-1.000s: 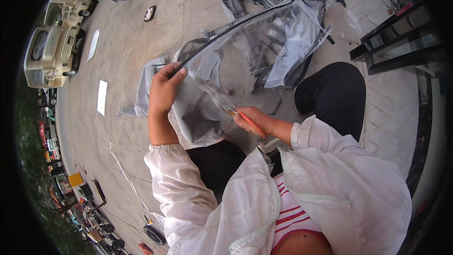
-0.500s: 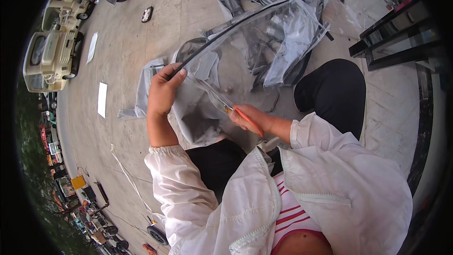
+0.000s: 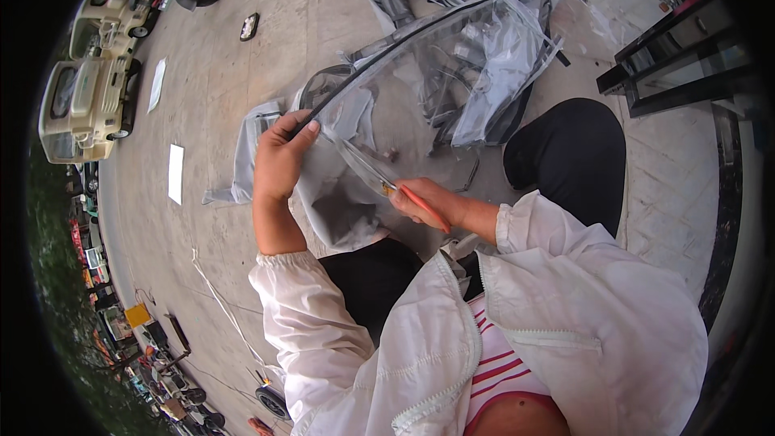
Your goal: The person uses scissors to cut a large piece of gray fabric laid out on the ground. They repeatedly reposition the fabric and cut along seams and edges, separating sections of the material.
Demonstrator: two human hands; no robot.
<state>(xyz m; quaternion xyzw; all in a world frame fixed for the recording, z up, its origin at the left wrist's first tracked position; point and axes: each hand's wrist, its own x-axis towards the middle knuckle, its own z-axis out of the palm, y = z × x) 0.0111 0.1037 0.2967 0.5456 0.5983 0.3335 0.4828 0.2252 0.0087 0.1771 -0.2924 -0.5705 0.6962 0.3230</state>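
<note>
My left hand [image 3: 282, 149] pinches the black-trimmed edge [image 3: 355, 77] of a clear plastic sheet [image 3: 395, 105] between thumb and fingers. The trim runs from there up to the right, drawn fairly straight. Lower and to the right, my right hand [image 3: 420, 200] is closed round orange-handled scissors [image 3: 433, 208]. Their blades point up-left into the plastic below the trim; how far apart they are I cannot make out. Grey fabric [image 3: 343, 206] joined to the sheet hangs over my lap. More of the plastic cover [image 3: 500, 73], crumpled with grey edging, lies beyond my hands.
A black metal frame [image 3: 670, 64] stands at the right, near my bent knee [image 3: 569, 145]. On the concrete floor to the left lie white sheets [image 3: 175, 173], a small dark-rimmed object [image 3: 249, 27] and a white cord [image 3: 222, 303]. Beige vehicles [image 3: 93, 105] stand at the far left.
Both hands keep their grips in nearly the same place. The view has shifted very slightly; no other clear movement shows.
</note>
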